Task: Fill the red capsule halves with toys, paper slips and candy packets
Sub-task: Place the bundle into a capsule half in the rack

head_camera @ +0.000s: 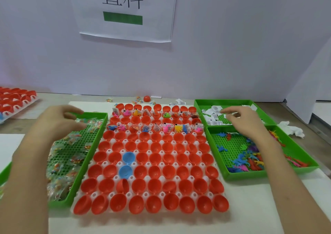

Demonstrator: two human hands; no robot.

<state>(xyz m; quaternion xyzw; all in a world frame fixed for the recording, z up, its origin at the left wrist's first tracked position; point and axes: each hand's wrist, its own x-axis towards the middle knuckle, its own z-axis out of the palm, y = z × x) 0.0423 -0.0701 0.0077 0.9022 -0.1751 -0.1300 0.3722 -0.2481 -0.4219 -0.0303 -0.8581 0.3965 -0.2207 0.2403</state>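
Red capsule halves (157, 148) sit in white tray (162, 194) mid-bench (161, 224): two far rows loaded, remainder bare; left grip (60, 121) loosely wide over candy packets (71, 156), right grip (245, 121) fingering paper slips (213, 117), hold undeterminable.

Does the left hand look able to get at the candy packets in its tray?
Likely yes. The left hand hovers over the far end of the green tray, and the candy packets lie loose and uncovered below it.
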